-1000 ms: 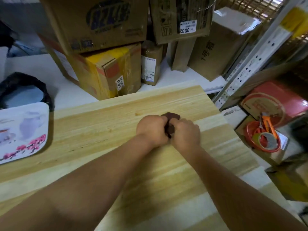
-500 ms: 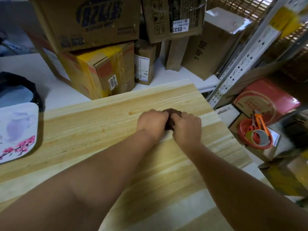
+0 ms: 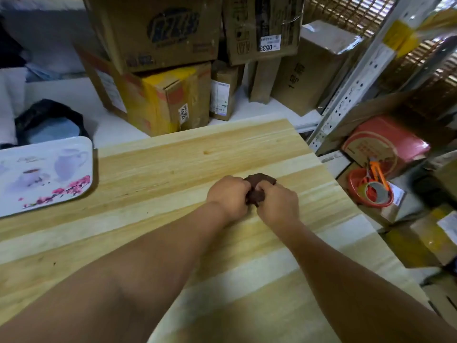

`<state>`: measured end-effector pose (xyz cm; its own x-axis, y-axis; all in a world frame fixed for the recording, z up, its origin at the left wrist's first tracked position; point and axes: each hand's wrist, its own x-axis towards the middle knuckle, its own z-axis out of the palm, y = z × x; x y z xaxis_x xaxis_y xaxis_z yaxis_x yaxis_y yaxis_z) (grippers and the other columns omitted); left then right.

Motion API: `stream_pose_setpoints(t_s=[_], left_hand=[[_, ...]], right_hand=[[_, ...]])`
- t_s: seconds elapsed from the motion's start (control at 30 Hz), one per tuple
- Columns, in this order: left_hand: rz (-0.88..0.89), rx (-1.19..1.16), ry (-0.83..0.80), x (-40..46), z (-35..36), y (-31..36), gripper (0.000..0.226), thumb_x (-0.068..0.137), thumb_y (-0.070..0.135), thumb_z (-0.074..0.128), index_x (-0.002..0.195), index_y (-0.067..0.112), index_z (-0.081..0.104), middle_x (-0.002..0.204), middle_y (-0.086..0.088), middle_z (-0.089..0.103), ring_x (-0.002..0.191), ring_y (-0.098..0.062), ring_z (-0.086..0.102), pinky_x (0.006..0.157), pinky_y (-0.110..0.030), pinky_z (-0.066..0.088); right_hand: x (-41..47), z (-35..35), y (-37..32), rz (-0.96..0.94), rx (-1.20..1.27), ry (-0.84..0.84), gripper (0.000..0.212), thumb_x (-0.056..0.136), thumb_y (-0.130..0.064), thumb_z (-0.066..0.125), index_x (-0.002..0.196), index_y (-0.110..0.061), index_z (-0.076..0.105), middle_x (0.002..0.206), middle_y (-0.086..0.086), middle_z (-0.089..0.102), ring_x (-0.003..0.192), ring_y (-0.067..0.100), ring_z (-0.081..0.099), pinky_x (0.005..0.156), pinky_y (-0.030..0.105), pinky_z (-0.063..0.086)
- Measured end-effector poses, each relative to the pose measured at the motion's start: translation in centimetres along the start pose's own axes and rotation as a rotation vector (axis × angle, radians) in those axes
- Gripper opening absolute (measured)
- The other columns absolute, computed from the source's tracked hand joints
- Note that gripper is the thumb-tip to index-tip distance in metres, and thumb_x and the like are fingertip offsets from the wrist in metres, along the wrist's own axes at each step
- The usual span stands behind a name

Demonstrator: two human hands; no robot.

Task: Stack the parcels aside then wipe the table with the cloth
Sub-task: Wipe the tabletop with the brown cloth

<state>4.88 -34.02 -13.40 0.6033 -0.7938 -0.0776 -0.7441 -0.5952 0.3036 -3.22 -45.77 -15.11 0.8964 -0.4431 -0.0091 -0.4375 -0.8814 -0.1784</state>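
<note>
Cloth (image 3: 259, 180), dark brown and bunched small, sits on the wooden worktop (image 3: 173, 169) toward its far right part, pinched between both hands. The left hand (image 3: 228, 196) is curled over the near left side of it, fingers tucked into the fabric; the right hand (image 3: 278, 205) is clenched on the near right side, knuckles up. The two hands touch each other over the wad, and only its far edge and a strip between the thumbs show. Both bare forearms run back across the worktop to the near edge.

At the worktop's left edge lies a white tray (image 3: 44, 174) printed with cups and pink blossoms, partly over the side. Behind it, on the white surface past the far edge, lies a black bag (image 3: 49, 115).

Along the far edge the parcels are piled: a yellow-and-brown carton (image 3: 170, 100) just beyond the far edge, a large brown carton (image 3: 153, 28) resting on top of it, a narrow brown box (image 3: 222, 95) standing upright to its right, a labelled carton (image 3: 262, 26) above that, and a tall brown box (image 3: 314, 70) leaning near the far right corner. A perforated metal shelf post (image 3: 351, 87) slants up beside that corner. Below the right edge stand a red box (image 3: 385, 142) and an orange tape dispenser (image 3: 371, 189) on a lower carton.
</note>
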Motion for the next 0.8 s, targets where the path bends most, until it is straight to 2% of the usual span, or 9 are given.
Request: stream_pose_setpoints(t_s=[0.07, 0.23, 0.4, 0.53, 0.67, 0.8], left_hand=[[-0.005, 0.006, -0.035, -3.1, 0.2, -0.3, 0.011, 0.082, 0.019, 0.056, 0.090, 0.016, 0.064, 0.088, -0.004, 0.062, 0.088, -0.029, 0.059, 0.059, -0.029, 0.032], [-0.095, 0.035, -0.009, -11.9, 0.4, -3.3, 0.012, 0.083, 0.019, 0.057, 0.092, 0.017, 0.064, 0.096, -0.006, 0.065, 0.091, -0.029, 0.059, 0.061, -0.030, 0.038], [-0.228, 0.110, -0.034, -22.0, -1.0, -8.6, 0.014, 0.080, 0.023, 0.058, 0.092, 0.019, 0.063, 0.094, -0.003, 0.066, 0.088, -0.027, 0.061, 0.061, -0.031, 0.044], [-0.329, 0.169, -0.043, -29.2, -1.4, -11.6, 0.015, 0.079, 0.030, 0.060, 0.091, 0.021, 0.063, 0.091, -0.001, 0.067, 0.084, -0.026, 0.062, 0.058, -0.031, 0.044], [-0.326, 0.193, 0.021, -30.9, -0.2, -11.1, 0.021, 0.077, 0.027, 0.059, 0.096, 0.019, 0.064, 0.095, -0.002, 0.066, 0.087, -0.027, 0.061, 0.062, -0.034, 0.048], [-0.352, 0.184, 0.090, -27.7, 0.5, -8.6, 0.025, 0.079, 0.024, 0.059, 0.103, 0.021, 0.064, 0.100, 0.000, 0.065, 0.092, -0.025, 0.058, 0.062, -0.033, 0.045]], right_hand=[[-2.5, 0.3, -1.1, -0.036, -0.005, -0.009, 0.029, 0.071, -0.022, 0.061, 0.098, -0.031, 0.058, 0.084, 0.001, 0.065, 0.081, 0.027, 0.063, 0.068, 0.029, 0.044], [-7.2, 1.1, -7.3, -0.184, -0.004, -0.080, 0.033, 0.074, -0.018, 0.057, 0.104, -0.033, 0.060, 0.091, 0.003, 0.064, 0.087, 0.030, 0.061, 0.070, 0.031, 0.043], [-12.8, 1.4, -17.4, -0.408, 0.010, -0.152, 0.027, 0.083, -0.015, 0.053, 0.108, -0.021, 0.059, 0.102, 0.008, 0.062, 0.097, 0.031, 0.056, 0.085, 0.036, 0.033], [-17.4, 2.1, -23.0, -0.558, 0.010, -0.204, 0.030, 0.080, -0.011, 0.055, 0.110, -0.015, 0.057, 0.108, 0.013, 0.060, 0.106, 0.032, 0.052, 0.099, 0.041, 0.028], [-18.3, 2.4, -22.3, -0.634, -0.028, -0.185, 0.033, 0.079, -0.007, 0.055, 0.111, -0.016, 0.057, 0.109, 0.010, 0.057, 0.109, 0.031, 0.049, 0.108, 0.043, 0.023], [-16.1, 1.6, -18.7, -0.635, -0.068, -0.148, 0.040, 0.079, -0.007, 0.055, 0.117, -0.021, 0.057, 0.113, 0.006, 0.056, 0.112, 0.027, 0.047, 0.109, 0.041, 0.020]])
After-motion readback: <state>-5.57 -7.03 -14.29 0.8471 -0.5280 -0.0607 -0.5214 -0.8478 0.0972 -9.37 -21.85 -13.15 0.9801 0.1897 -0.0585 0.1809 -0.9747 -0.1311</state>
